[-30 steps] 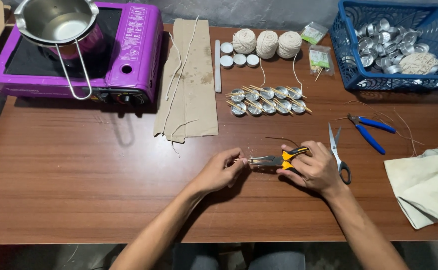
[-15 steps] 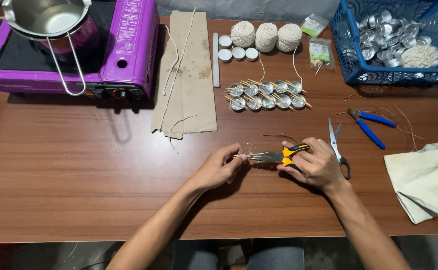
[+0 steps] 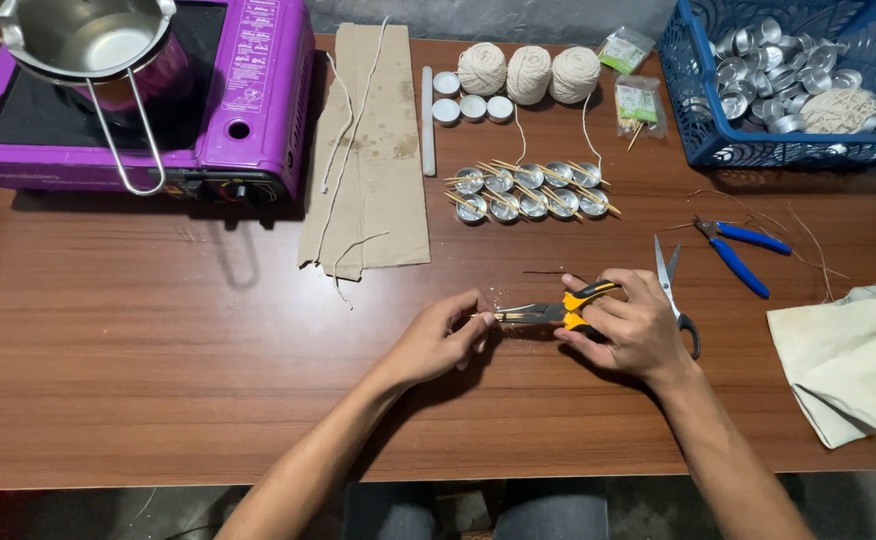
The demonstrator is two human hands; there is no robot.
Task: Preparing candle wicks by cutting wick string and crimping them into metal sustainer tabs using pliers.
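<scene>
My right hand (image 3: pixel 630 327) grips yellow-and-black long-nose pliers (image 3: pixel 550 311), jaws pointing left over the wooden table (image 3: pixel 158 330). My left hand (image 3: pixel 444 335) pinches a small thin piece at the plier tips; the piece itself is too small to make out. Beyond the hands lie two rows of small metal cups (image 3: pixel 530 190) with wooden sticks across them. Scissors (image 3: pixel 674 293) lie just right of my right hand.
A purple portable stove (image 3: pixel 248 100) with a steel pot (image 3: pixel 83 38) sits back left. Cardboard (image 3: pixel 368 150) with strings, three twine balls (image 3: pixel 528 73), white tealights (image 3: pixel 471 107), a blue basket (image 3: pixel 788 80) of metal cups, blue pliers (image 3: pixel 738 252) and a cloth (image 3: pixel 848 355) surround the work spot.
Both hands stay together at the plier tips with almost no movement. The view has shifted slightly, so the objects on the table sit a little higher and further left in the frame.
</scene>
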